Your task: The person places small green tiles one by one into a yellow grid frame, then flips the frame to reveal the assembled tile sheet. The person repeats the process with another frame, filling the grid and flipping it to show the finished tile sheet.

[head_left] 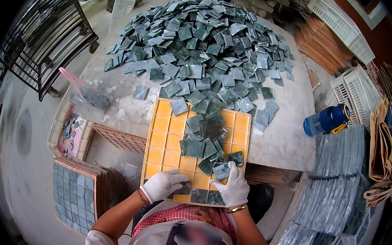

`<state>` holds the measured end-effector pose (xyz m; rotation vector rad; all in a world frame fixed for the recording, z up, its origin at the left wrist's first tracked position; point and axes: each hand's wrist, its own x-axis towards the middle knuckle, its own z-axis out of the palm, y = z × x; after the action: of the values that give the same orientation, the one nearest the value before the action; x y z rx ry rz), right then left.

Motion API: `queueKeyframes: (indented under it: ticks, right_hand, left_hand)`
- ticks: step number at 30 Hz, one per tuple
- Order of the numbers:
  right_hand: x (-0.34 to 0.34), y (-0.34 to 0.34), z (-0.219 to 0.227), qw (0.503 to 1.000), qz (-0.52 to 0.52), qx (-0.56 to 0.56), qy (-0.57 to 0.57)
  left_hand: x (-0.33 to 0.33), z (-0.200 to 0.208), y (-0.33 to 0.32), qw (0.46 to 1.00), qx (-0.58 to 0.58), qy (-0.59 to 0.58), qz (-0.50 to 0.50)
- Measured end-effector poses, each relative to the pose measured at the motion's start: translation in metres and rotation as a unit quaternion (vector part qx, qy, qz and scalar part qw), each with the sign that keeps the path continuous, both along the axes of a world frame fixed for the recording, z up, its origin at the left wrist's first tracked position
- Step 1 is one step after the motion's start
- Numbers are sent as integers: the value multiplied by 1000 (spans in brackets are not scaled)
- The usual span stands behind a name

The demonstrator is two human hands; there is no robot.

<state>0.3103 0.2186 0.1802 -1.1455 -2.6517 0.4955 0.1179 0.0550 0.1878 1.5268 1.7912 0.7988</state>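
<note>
A yellow gridded tray (160,124) lies at the near edge of the table, in front of my body. My left hand (163,186), in a white glove, is closed on a dark square stone tile (183,188) at the tray's near row. My right hand (233,187), also gloved, pinches a grey-green tile (221,171) between thumb and fingers just above the tray. Two tiles (199,196) sit side by side in cells of the nearest row. Loose green tiles (196,148) overlap across the tray's middle and far part, one of them near my right fingertips.
A big heap of green tiles (203,43) covers the table (285,131) beyond the tray. A blue bottle (317,124) stands at the right, near plastic-wrapped stacks (339,150). Tiled sheets (74,191) are stacked at the lower left; a metal rack (49,32) stands farther back.
</note>
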Motion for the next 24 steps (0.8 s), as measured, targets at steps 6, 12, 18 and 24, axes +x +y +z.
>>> queueKeyframes:
  ticks: [6,12,18,24]
  right_hand:
    - [5,3,-14,997,-5,7,77]
    - [25,5,11,977,-27,-184,100]
    - [40,3,9,981,9,-148,121]
    - [44,-1,16,974,47,-207,82]
  left_hand:
    - [-2,-1,-17,994,27,50,96]
    - [20,-8,-20,976,35,212,32]
    - [30,-2,-27,978,43,202,27]
    - [36,-5,-32,972,60,224,36]
